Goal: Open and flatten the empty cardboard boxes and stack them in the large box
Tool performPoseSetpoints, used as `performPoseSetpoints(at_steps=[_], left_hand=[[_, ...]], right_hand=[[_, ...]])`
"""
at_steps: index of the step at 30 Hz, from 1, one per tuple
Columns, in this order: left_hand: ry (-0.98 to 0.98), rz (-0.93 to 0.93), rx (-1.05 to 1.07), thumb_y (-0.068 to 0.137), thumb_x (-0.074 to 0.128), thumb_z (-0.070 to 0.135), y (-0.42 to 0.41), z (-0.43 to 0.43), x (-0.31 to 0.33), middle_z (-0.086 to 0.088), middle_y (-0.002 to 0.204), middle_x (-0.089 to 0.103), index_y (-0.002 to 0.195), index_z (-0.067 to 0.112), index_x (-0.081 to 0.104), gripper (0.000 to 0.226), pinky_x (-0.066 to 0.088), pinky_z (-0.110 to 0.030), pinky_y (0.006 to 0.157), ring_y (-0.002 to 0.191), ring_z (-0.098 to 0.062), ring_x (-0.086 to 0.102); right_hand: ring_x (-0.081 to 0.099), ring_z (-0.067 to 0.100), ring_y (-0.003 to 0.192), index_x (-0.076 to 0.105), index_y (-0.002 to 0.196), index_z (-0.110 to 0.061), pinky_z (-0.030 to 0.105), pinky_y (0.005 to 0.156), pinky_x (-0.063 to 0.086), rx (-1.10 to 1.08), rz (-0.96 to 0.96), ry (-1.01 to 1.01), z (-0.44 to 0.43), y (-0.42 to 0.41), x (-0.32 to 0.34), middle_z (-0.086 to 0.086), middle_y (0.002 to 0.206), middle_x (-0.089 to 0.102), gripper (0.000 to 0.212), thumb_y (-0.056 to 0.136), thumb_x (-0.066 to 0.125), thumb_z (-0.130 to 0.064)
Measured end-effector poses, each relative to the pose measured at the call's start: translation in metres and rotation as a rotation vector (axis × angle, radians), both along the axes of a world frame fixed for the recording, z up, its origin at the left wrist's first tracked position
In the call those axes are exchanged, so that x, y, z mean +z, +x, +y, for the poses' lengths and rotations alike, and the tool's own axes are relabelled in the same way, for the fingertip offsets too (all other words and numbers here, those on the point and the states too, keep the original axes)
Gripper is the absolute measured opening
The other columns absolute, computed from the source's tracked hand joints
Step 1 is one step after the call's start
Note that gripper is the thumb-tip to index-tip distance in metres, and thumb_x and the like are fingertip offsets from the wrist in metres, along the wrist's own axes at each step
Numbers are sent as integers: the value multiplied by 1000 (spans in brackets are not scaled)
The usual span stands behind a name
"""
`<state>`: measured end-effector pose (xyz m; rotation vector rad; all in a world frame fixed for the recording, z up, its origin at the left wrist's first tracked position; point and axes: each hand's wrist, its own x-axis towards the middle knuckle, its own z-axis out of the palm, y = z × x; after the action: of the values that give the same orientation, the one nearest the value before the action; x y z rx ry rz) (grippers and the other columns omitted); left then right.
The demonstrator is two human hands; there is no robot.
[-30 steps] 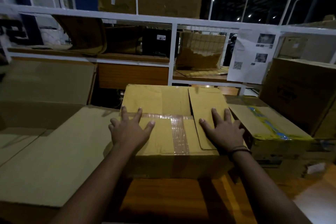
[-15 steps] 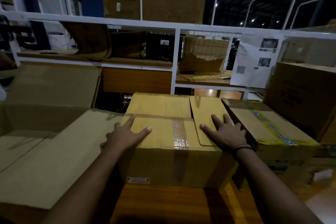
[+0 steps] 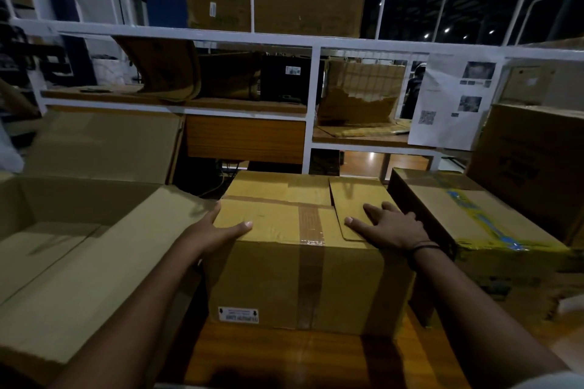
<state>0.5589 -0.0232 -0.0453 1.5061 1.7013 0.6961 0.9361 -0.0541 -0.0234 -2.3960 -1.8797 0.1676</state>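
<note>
A taped cardboard box [image 3: 303,268] stands on the wooden table right in front of me, with brown tape across its top and down its front. My left hand [image 3: 215,232] grips its upper left edge, thumb on top and fingers around the side. Fingers spread, my right hand [image 3: 390,224] lies flat on the partly loose right top flap. To the left the large open box [image 3: 79,265] has its flaps spread outward, and a flat sheet lies inside it.
A second box with blue and yellow tape [image 3: 480,230] sits close on the right, with a bigger carton [image 3: 534,164] behind it. A white shelf frame [image 3: 311,104] with more cartons and a pinned paper sheet [image 3: 455,101] stands behind the table.
My left hand has slid from the box's top to its left edge. The box now shows more of its front face, and my view has shifted back and up.
</note>
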Motion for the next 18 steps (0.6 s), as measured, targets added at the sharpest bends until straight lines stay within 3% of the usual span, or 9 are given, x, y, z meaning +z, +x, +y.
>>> performPoseSetpoints(at_steps=[5, 9, 13, 15, 18], left_hand=[[-13, -29, -1, 69, 77, 71, -5, 3, 2, -11, 168, 24, 162, 46, 12, 116, 42, -60, 107, 145, -45, 36], [44, 26, 9, 71, 72, 77, -4, -1, -3, -12, 167, 28, 162, 44, 14, 113, 41, -56, 108, 145, -43, 37], [116, 397, 31, 64, 40, 103, -1, 2, -9, -17, 168, 19, 161, 48, 12, 115, 32, -66, 114, 148, -51, 25], [168, 598, -17, 77, 29, 97, 8, 4, -6, -13, 172, 3, 161, 46, 12, 100, 13, -72, 118, 152, -55, 5], [285, 786, -207, 93, 17, 83, 36, 9, 0, -7, 173, -4, 162, 45, 9, 79, -5, -68, 120, 155, -47, -8]], right_hand=[[25, 52, 146, 26, 159, -44, 57, 113, 31, 17, -3, 8, -3, -4, 1, 5, 170, 20, 108, 68, 19, -101], [25, 50, 147, 23, 160, -44, 56, 114, 31, 21, -11, 11, -6, -6, 0, 5, 171, 17, 102, 75, 21, -100], [22, 47, 149, 24, 160, -43, 57, 116, 26, 26, -10, 2, -8, -7, 1, 8, 170, 19, 97, 79, 22, -96], [22, 43, 150, 35, 157, -37, 59, 117, 22, 26, -58, 27, -6, -14, 2, 10, 165, 28, 89, 87, 22, -90], [38, 30, 141, 57, 134, -25, 52, 115, 35, 107, -85, 191, -10, -49, 2, 10, 152, 46, 58, 101, 32, -66]])
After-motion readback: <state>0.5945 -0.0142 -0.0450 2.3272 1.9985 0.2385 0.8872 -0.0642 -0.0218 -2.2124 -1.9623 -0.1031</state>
